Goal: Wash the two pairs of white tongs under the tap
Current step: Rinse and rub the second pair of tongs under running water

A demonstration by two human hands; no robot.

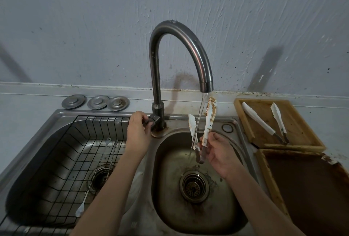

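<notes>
A curved steel tap (180,46) runs a thin stream of water into the right sink basin (170,198). My right hand (219,152) holds a pair of white tongs (208,122) smeared with brown sauce, tips up, arms spread, beside the stream below the spout. My left hand (138,131) grips the tap handle (151,121) at the tap's base. A second pair of white tongs (258,120) lies spread on a wooden tray (243,116) to the right of the sink.
The left basin (37,150) holds a black wire rack (62,160) with a fork and a long spoon (85,198). Three metal sink plugs (96,102) sit on the ledge behind. A second, dark, sauce-stained wooden tray (311,188) lies at the right front.
</notes>
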